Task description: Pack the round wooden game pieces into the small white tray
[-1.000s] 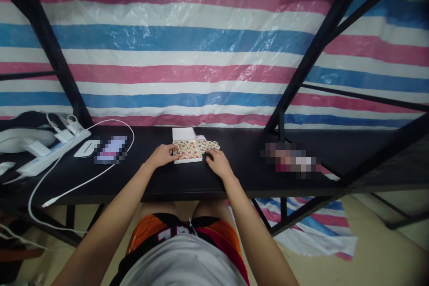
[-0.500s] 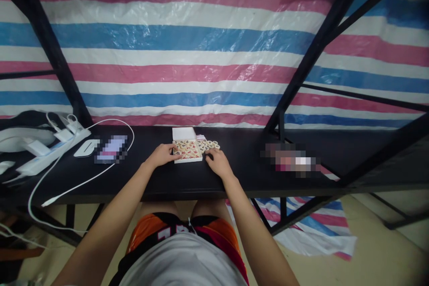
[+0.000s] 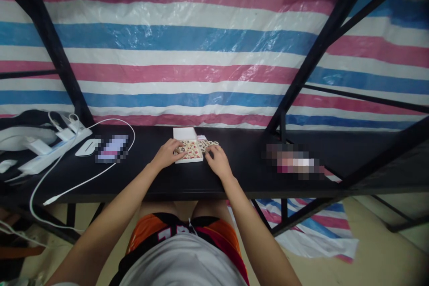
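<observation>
I am watching from far off, reading the dial with the box at its centre and the wearer's body at six o'clock. The white rectangular box (image 3: 189,160) is sitting open on the long black tabletop (image 3: 187,185), its lid (image 3: 185,133) folded back toward twelve, and inside it small round cream discs (image 3: 192,152) are showing red and black characters. A little group of loose cream discs with dark marks (image 3: 203,145) is lying just outside, toward two o'clock.

The bare left hand (image 3: 166,153) is resting at nine o'clock and reaching over the box's side, thumb and fingertips parted, touching or nearly touching the discs inside; I am seeing no disc clearly gripped there. The bare right hand (image 3: 217,161) is arching toward the loose group from between three and four o'clock, fingers curled; its tips are hiding, so I cannot tell how far apart they are standing or whether they are pinching a disc.

For handling these well, I am favouring a light touch: the left thumb steadying the box while the fingertips are levelling discs, the right hand taking single discs by the rim. Sweeping the group, I am judging, is risking scatter, and leaning on the wall is risking a tip
</observation>
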Demonstrator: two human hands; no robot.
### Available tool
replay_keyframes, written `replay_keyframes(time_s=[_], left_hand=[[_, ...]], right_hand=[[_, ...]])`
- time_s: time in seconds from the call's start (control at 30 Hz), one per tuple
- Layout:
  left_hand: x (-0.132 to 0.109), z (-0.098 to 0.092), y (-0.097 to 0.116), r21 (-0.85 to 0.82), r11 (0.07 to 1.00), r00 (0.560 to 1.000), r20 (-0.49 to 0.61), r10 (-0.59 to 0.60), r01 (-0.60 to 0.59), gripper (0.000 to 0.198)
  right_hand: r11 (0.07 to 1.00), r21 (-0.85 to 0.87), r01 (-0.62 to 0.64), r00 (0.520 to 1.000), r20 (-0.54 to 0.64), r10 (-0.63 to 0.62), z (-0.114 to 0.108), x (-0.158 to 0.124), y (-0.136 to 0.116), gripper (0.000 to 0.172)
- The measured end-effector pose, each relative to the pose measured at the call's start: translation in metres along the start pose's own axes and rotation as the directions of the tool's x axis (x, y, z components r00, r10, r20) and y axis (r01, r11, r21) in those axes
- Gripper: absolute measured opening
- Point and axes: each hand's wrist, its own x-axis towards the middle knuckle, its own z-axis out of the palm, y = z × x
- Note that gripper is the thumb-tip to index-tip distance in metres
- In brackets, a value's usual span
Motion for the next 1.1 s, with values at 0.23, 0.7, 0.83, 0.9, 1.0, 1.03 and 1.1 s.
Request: replay_keyframes(time_s=[0.23, 0.7, 0.83, 0.9, 1.0, 1.03, 1.1], left_hand=[[0.001, 0.010, 0.011, -0.035, 0.973, 0.973, 0.043, 0.228, -0.226, 0.034], [0.003, 0.000, -0.007, 0.098, 0.990, 0.995, 0.006, -0.102, 0.101, 0.027], [-0.001, 0.002, -0.029, 0.178, 0.947, 0.959, 0.048, -0.279, 0.266, 0.025], [-0.002, 0.004, -0.033, 0.171, 0.943, 0.948, 0.098, -0.304, 0.285, 0.026], [-0.003, 0.007, -0.032, 0.134, 0.950, 0.943, 0.142, -0.299, 0.281, 0.029], [-0.003, 0.007, -0.031, 0.122, 0.953, 0.945, 0.146, -0.293, 0.277, 0.030], [-0.003, 0.007, -0.029, 0.100, 0.957, 0.950, 0.132, -0.283, 0.271, 0.033]], right_hand=[[0.902, 0.170, 0.398, 0.906, 0.084, -0.415, -0.008, -0.005, -0.037, 0.031], [0.989, -0.017, -0.145, 0.983, -0.116, 0.142, -0.012, 0.001, -0.003, 0.023], [0.830, -0.200, -0.520, 0.854, -0.090, 0.513, -0.022, 0.001, 0.011, 0.021], [0.798, -0.290, -0.528, 0.841, -0.051, 0.538, -0.023, 0.000, 0.011, 0.020], [0.791, -0.385, -0.475, 0.865, -0.036, 0.501, -0.022, 0.000, 0.007, 0.019], [0.793, -0.404, -0.456, 0.873, -0.031, 0.487, -0.021, 0.000, 0.006, 0.018], [0.804, -0.422, -0.419, 0.890, -0.017, 0.455, -0.019, 0.000, 0.006, 0.017]])
